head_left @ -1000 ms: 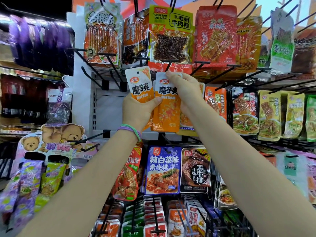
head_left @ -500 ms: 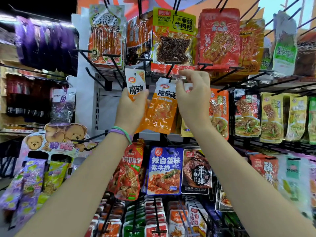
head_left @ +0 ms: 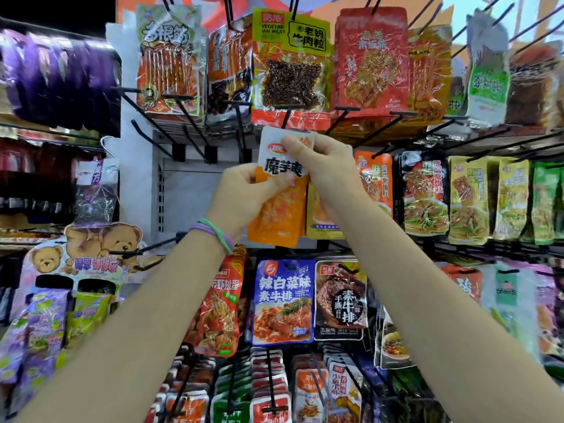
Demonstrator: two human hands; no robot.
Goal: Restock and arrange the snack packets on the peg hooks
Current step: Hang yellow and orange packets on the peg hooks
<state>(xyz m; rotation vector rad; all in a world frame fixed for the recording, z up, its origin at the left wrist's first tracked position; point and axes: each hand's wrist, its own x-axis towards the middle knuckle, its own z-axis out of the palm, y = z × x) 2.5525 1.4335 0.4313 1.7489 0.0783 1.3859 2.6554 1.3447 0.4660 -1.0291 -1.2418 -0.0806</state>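
An orange snack packet (head_left: 282,190) with a white top and black characters is raised in front of the rack, just under a black peg hook (head_left: 287,116). My left hand (head_left: 244,203) grips its left edge between thumb and fingers. My right hand (head_left: 323,169) pinches its white top at the right corner. Whether the packet's top hole sits on the hook is hidden by my fingers. A yellow packet (head_left: 320,221) hangs right behind it.
Rows of snack packets fill the pegs above, right and below, such as a yellow-red one (head_left: 291,65) and a blue one (head_left: 283,300). Several bare hooks (head_left: 152,117) stick out at the upper left. A bear-printed display card (head_left: 79,254) stands at left.
My left hand moved the packet it held rightward to the centre hook, over the packet that hung there. My right hand moved left and now pinches that packet's top.
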